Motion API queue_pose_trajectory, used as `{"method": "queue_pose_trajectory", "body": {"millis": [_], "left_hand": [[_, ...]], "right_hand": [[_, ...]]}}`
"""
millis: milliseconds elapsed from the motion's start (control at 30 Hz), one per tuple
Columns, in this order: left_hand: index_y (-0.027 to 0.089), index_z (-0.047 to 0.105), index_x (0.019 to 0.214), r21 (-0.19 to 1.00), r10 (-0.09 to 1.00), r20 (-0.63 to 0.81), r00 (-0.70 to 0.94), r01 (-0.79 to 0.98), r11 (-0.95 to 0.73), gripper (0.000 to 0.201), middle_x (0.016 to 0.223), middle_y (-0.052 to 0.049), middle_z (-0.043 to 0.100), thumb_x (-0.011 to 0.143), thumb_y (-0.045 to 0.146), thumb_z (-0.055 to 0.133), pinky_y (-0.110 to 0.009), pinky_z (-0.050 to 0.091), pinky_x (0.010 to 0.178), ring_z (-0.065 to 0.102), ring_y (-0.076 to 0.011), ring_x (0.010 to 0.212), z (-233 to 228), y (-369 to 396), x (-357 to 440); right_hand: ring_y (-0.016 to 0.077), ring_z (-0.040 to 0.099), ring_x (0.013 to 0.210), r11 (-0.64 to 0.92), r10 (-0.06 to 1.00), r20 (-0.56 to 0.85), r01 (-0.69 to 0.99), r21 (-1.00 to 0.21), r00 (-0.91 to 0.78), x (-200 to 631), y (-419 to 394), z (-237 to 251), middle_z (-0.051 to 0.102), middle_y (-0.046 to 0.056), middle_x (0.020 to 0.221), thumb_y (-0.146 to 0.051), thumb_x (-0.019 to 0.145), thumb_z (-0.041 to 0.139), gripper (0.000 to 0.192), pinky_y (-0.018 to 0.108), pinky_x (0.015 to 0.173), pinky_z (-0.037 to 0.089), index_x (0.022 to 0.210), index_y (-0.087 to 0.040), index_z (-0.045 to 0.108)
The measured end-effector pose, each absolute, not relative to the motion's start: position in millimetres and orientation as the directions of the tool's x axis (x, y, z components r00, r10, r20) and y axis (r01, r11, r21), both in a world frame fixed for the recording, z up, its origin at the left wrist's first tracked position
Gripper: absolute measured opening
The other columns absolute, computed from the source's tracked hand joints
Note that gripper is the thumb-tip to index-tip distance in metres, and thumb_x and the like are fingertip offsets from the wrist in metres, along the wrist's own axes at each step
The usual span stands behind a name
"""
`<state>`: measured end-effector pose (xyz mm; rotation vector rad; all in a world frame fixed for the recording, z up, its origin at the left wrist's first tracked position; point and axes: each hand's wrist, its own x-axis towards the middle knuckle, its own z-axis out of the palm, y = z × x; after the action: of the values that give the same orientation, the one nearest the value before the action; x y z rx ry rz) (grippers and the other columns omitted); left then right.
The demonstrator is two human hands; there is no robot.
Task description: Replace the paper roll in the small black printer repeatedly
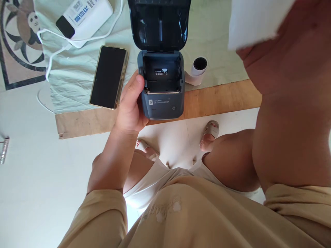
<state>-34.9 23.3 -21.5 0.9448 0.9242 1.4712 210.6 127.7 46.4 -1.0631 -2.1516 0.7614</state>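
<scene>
A dark blue-grey label printer is held upright by my left hand, the thumb pressed on its left edge. Its glossy black lid is swung up and back. No roll shows in the inner bay, where a small printed label is visible. At the upper right, close to the camera, my right hand is raised with a plain white paper-like piece at it. That hand is blurred and cut off by the frame, so its fingers are hidden.
Left of the printer lies a phone with a dark screen. Behind it are a white box-shaped device and a white cable. A small white cylinder with a dark round face stands right, on the green cloth near the wooden table edge.
</scene>
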Motion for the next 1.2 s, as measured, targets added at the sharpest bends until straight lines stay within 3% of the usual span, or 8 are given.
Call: {"method": "queue_pose_trajectory", "body": {"millis": [233, 467, 567, 700, 867, 967, 1100, 1200], "left_hand": [[0.026, 0.074, 0.114, 0.917, 0.995, 0.088, -0.046, -0.387, -0.099, 0.044, 0.118, -0.009, 0.076, 0.098, 0.061, 0.054, -0.053, 0.056, 0.111, 0.058, -0.0348, 0.141, -14, 21, -29], [0.024, 0.074, 0.111, 0.917, 0.997, 0.072, -0.036, -0.390, -0.080, 0.039, 0.121, -0.008, 0.076, 0.099, 0.055, 0.055, -0.047, 0.049, 0.120, 0.056, -0.0318, 0.144, -13, 20, -32], [0.022, 0.073, 0.113, 0.905, 0.997, 0.066, -0.040, -0.418, -0.077, 0.040, 0.121, -0.008, 0.076, 0.102, 0.054, 0.051, -0.048, 0.050, 0.118, 0.056, -0.0312, 0.143, -9, 19, -29], [0.025, 0.073, 0.111, 0.919, 0.999, 0.032, -0.021, -0.391, -0.038, 0.035, 0.116, -0.006, 0.076, 0.095, 0.055, 0.063, -0.046, 0.058, 0.107, 0.062, -0.0327, 0.135, -1, 18, -27], [0.032, 0.074, 0.112, 0.926, 0.999, 0.019, 0.033, -0.377, -0.005, 0.025, 0.123, -0.002, 0.075, 0.093, 0.048, 0.066, -0.048, 0.059, 0.104, 0.063, -0.0324, 0.134, 2, 18, -27], [0.030, 0.074, 0.111, 0.917, 1.000, 0.022, -0.013, -0.399, -0.026, 0.029, 0.118, -0.005, 0.076, 0.092, 0.052, 0.066, -0.048, 0.058, 0.106, 0.062, -0.0321, 0.135, 0, 18, -26], [0.022, 0.073, 0.111, 0.890, 0.998, 0.023, -0.056, -0.453, -0.046, 0.038, 0.108, -0.007, 0.075, 0.094, 0.056, 0.067, -0.044, 0.059, 0.101, 0.065, -0.0326, 0.131, -4, 18, -24], [0.022, 0.074, 0.111, 0.889, 0.998, 0.020, -0.055, -0.457, -0.043, 0.039, 0.106, -0.007, 0.075, 0.092, 0.056, 0.070, -0.040, 0.062, 0.090, 0.068, -0.0328, 0.126, -5, 19, -25]], "right_hand": [[0.0187, 0.061, 0.082, 0.394, 0.891, 0.452, 0.562, -0.727, -0.041, 226, 123, 17, 0.067, 0.001, 0.093, -0.023, 0.076, 0.065, 0.017, 0.038, 0.078, 0.054, 0.090, -0.026, 0.057], [0.0258, 0.068, 0.107, 0.321, 0.941, 0.276, 0.778, -0.541, -0.197, 235, 110, 27, 0.071, 0.000, 0.115, -0.025, 0.079, 0.069, 0.041, 0.043, 0.094, 0.052, 0.118, -0.034, 0.062], [0.0299, 0.065, 0.123, 0.421, 0.890, 0.392, 0.753, -0.506, -0.234, 229, 96, 40, 0.068, 0.002, 0.127, -0.028, 0.083, 0.066, 0.044, 0.048, 0.107, 0.048, 0.127, -0.032, 0.060], [0.0257, 0.069, 0.105, 0.607, 0.782, 0.533, 0.586, -0.537, -0.322, 209, 78, 43, 0.070, 0.005, 0.116, -0.020, 0.082, 0.056, 0.040, 0.040, 0.089, 0.054, 0.121, -0.027, 0.062], [0.0259, 0.060, 0.121, 0.558, 0.830, 0.365, 0.638, -0.531, -0.422, 186, 76, 13, 0.060, 0.014, 0.131, -0.017, 0.077, 0.058, 0.053, 0.039, 0.092, 0.057, 0.130, -0.025, 0.058], [0.0262, 0.059, 0.115, 0.497, 0.867, 0.309, 0.629, -0.598, -0.392, 184, 81, 3, 0.059, 0.013, 0.129, -0.015, 0.079, 0.057, 0.055, 0.041, 0.086, 0.059, 0.133, -0.027, 0.058], [0.0212, 0.060, 0.115, 0.460, 0.879, 0.319, 0.458, -0.760, -0.354, 184, 89, 10, 0.048, 0.007, 0.151, -0.017, 0.075, 0.057, 0.071, 0.035, 0.078, 0.061, 0.142, -0.029, 0.040], [0.0180, 0.069, 0.102, 0.020, 0.986, -0.005, 0.150, -0.989, -0.166, 179, 93, 25, 0.054, 0.005, 0.142, -0.016, 0.078, 0.048, 0.058, 0.031, 0.067, 0.062, 0.132, -0.032, 0.037]]}}
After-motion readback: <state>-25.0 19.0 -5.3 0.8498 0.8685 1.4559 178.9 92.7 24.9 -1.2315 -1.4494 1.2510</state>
